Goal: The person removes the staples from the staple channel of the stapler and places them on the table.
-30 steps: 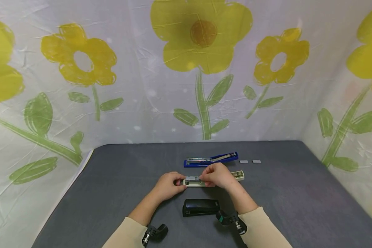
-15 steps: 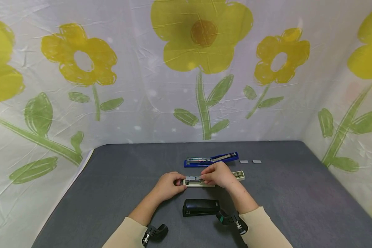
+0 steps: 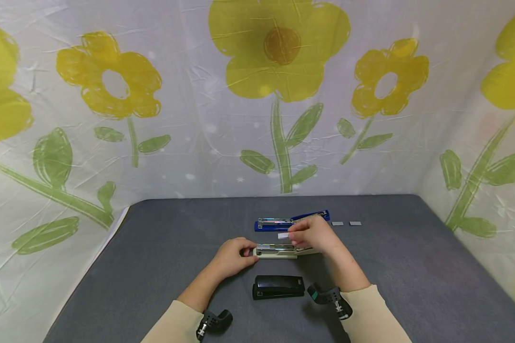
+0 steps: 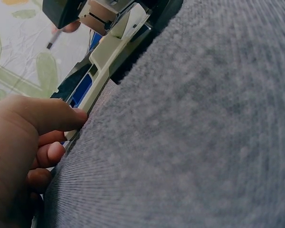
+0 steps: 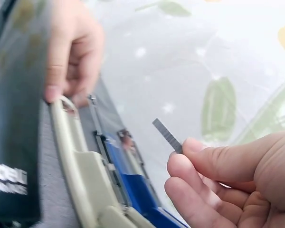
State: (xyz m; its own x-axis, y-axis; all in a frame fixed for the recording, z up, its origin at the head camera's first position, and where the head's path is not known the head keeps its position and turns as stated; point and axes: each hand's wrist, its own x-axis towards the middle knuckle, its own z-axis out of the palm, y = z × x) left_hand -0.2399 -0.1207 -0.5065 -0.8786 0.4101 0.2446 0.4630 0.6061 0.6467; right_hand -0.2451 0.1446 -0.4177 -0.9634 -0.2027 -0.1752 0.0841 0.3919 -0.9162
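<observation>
My right hand (image 3: 312,234) pinches a short strip of staples (image 5: 167,135) between thumb and fingers, above the cream stapler (image 3: 274,256). In the right wrist view the strip juts out past the fingertips, apart from the stapler. That stapler lies opened out on the table, its metal magazine exposed; the right hand hides part of its lid in the head view. At its left end my left hand (image 3: 236,257) holds the base between thumb and fingers, seen also in the left wrist view at the cream base (image 4: 100,76).
Behind the cream stapler lies an opened blue stapler (image 3: 268,228). Two more staple strips, a nearer-left one (image 3: 337,223) and a right one (image 3: 355,223), lie beside it. A closed black stapler (image 3: 279,287) sits in front, between the forearms, on the dark grey table (image 3: 154,267).
My right hand has lifted off the cream stapler's magazine and moved right and up, with the staple strip now showing in its fingers. My left hand has stayed in place.
</observation>
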